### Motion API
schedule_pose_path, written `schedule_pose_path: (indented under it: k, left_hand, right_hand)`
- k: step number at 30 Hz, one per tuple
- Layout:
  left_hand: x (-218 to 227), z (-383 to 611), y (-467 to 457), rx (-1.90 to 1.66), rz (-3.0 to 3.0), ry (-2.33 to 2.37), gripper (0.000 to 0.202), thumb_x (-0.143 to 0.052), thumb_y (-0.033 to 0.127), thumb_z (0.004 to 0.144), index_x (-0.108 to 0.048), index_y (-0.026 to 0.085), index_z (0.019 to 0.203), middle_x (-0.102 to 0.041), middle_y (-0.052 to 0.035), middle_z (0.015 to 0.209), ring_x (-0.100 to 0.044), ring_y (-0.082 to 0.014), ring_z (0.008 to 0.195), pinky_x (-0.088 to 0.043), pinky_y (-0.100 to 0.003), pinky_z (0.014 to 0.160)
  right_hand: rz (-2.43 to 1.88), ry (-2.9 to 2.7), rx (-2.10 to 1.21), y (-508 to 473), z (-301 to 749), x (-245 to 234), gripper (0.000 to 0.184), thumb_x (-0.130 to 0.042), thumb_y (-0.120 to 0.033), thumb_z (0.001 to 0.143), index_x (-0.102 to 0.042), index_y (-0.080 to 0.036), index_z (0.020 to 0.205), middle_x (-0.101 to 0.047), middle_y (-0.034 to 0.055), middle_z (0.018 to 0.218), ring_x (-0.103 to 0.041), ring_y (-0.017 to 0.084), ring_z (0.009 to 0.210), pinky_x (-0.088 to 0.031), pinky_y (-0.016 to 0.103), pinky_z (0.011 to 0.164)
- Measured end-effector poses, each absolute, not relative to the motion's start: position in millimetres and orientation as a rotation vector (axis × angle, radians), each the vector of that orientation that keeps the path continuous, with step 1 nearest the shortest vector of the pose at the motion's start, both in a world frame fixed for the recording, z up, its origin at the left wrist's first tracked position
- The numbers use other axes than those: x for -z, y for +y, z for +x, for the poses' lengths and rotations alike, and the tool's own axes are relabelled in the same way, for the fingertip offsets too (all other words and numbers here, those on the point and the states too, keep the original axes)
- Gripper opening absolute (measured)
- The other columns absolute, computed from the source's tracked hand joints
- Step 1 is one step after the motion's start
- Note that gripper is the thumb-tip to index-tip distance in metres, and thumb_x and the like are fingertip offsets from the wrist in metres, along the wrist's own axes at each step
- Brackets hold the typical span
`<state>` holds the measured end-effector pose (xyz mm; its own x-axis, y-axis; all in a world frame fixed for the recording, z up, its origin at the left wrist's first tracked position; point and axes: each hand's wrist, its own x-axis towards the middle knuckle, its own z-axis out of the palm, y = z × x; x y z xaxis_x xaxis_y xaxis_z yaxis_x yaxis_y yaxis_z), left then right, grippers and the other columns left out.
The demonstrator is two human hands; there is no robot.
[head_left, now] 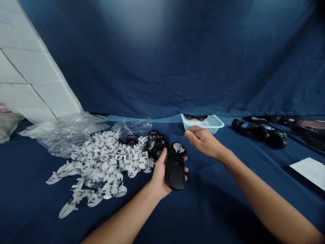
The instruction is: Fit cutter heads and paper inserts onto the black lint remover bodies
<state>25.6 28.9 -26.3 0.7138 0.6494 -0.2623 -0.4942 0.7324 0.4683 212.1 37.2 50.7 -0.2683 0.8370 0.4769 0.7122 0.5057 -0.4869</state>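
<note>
My left hand (161,176) is wrapped around a black fabric shaver (175,171), its round head pointing away from me. A light grey bladed piece (178,147) sits in that round head. My right hand (204,140) is raised to the right of the shaver head, apart from it. Its fingers are curled into a pinch, and whatever may be between them is too small to make out. A large heap of similar light grey bladed pieces (106,162) lies left of my left hand. Beside the shaver are several black round caps with mesh (155,144).
Crumpled clear plastic bags (68,130) lie behind the heap. A light blue basket (215,122) with black parts stands at the back. More black devices (264,134) and a white sheet (309,171) are on the right. A dark blue cloth (177,61) hangs behind the blue-covered table (215,210).
</note>
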Motion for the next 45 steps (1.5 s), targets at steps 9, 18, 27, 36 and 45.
schedule_pose_path:
  k: [9,18,27,36,45]
  left_hand:
    - [29,28,25,-0.578,0.36,0.473,0.061,-0.042,0.065,0.089,-0.066,0.01,0.105,-0.071,-0.0103,0.093,-0.066,-0.0205,0.06,-0.05,-0.032,0.049]
    - [37,31,25,-0.537,0.331,0.49,0.064,-0.044,0.067,0.086,-0.065,0.01,0.105,-0.071,-0.0101,0.089,-0.066,-0.0221,0.058,-0.051,-0.034,0.05]
    - [34,32,21,-0.522,0.384,0.486,0.063,-0.042,0.066,0.088,-0.065,0.01,0.105,-0.07,-0.0087,0.088,-0.066,-0.0214,0.058,-0.05,-0.033,0.049]
    - [34,30,23,-0.539,0.389,0.48,0.061,-0.042,0.064,0.089,-0.066,0.01,0.104,-0.07,-0.008,0.088,-0.065,-0.0203,0.057,-0.049,-0.032,0.049]
    - [28,33,18,-0.591,0.373,0.536,0.056,-0.043,0.059,0.091,-0.066,0.008,0.102,-0.071,-0.0099,0.084,-0.064,-0.0192,0.055,-0.051,-0.031,0.049]
  right_hand:
    - [-1.36,-1.927,-0.339,53,198,-46,0.029,-0.047,-0.042,0.095,-0.064,-0.019,0.096,-0.07,0.0072,0.098,-0.065,0.02,0.091,-0.05,0.033,0.081]
    - [-1.573,-2.252,-0.587,127,163,-29,0.061,-0.08,-0.048,0.064,-0.067,-0.019,0.116,-0.074,0.0104,0.1,-0.07,0.025,0.087,-0.055,0.034,0.077]
    - [-1.672,-2.351,-0.511,129,158,-23,0.038,-0.065,-0.039,0.086,-0.061,-0.017,0.117,-0.065,0.009,0.117,-0.063,0.024,0.105,-0.048,0.047,0.093]
    - [-1.502,-2.167,-0.451,121,167,-37,0.037,-0.079,-0.025,0.068,-0.066,-0.019,0.102,-0.067,0.0064,0.098,-0.062,0.025,0.097,-0.047,0.04,0.088]
    - [-1.02,-1.58,-0.596,23,202,-21,0.032,-0.075,-0.029,0.073,-0.045,-0.023,0.078,-0.053,0.0056,0.111,-0.058,0.023,0.108,-0.046,0.039,0.094]
